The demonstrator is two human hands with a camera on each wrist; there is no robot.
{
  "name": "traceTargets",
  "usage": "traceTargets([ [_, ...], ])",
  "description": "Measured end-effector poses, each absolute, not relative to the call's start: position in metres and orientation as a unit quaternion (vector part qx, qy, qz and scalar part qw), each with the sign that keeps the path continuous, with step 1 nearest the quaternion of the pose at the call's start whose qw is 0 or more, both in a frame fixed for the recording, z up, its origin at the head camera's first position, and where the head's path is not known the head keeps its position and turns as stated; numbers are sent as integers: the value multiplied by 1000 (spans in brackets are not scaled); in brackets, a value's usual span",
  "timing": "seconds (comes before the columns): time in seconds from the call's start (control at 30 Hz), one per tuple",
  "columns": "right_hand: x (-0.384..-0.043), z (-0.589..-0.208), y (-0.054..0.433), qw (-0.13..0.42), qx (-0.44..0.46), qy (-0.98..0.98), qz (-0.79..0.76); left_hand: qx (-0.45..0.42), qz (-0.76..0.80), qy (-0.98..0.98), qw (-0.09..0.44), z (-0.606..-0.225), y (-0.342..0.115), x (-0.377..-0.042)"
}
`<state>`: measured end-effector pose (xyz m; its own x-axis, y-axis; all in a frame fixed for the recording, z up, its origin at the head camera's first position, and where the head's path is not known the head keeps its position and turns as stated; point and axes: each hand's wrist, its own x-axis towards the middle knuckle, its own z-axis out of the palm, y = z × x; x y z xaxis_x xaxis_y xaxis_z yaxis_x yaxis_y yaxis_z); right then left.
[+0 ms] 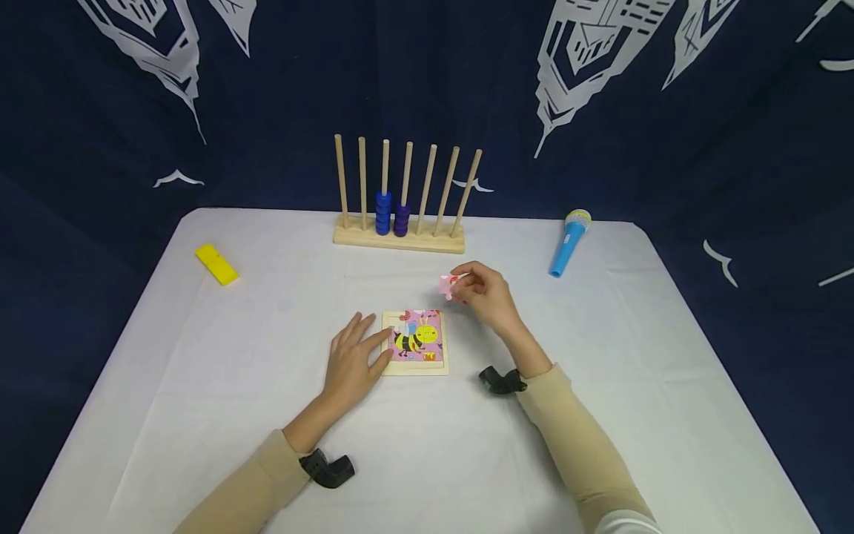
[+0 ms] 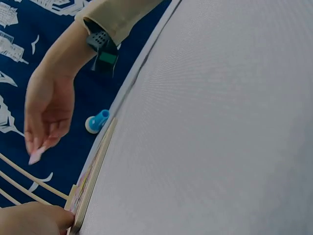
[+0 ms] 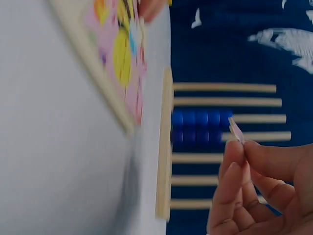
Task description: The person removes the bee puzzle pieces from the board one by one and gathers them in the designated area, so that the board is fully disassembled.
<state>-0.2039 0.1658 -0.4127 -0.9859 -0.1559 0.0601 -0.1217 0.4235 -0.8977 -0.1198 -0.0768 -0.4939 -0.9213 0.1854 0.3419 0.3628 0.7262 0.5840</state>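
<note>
A square wooden jigsaw puzzle (image 1: 435,365) with a yellow bee on a pink ground lies mid-table. An unfilled pale patch shows in its upper left. My left hand (image 1: 352,366) rests at the puzzle's left side, fingers spread, with index finger and thumb touching its edge. In the left wrist view, the thumb (image 2: 61,218) lies against the frame's side. Held up behind and right of the puzzle, my right hand (image 1: 488,298) pinches a small pink puzzle piece (image 1: 448,286) between thumb and fingertips. The right wrist view shows this piece (image 3: 237,131) nearly edge-on.
Behind the puzzle stands a wooden peg rack (image 1: 400,241) with several upright pegs; blue beads (image 1: 383,213) and purple beads (image 1: 401,220) sit on two of them. A yellow block (image 1: 216,264) lies at the left, a blue toy microphone (image 1: 569,243) at the back right.
</note>
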Motion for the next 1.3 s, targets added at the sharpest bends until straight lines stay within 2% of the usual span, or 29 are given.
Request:
traceTargets([
  [0.27, -221, -423, 224, 65, -16, 876, -478, -147, -335, -921, 134, -495, -76, -119],
  [0.57, -232, -434, 236, 112, 25, 877, -466, -142, -343, -920, 124, -494, -77, -118],
  [0.93, -229, -441, 229, 61, 9, 929, -366, -144, -346, -919, 124, -493, -77, -118],
  [1.3, -228, -442, 230, 38, 16, 936, -349, -144, -341, -921, 122, -491, -77, -118],
])
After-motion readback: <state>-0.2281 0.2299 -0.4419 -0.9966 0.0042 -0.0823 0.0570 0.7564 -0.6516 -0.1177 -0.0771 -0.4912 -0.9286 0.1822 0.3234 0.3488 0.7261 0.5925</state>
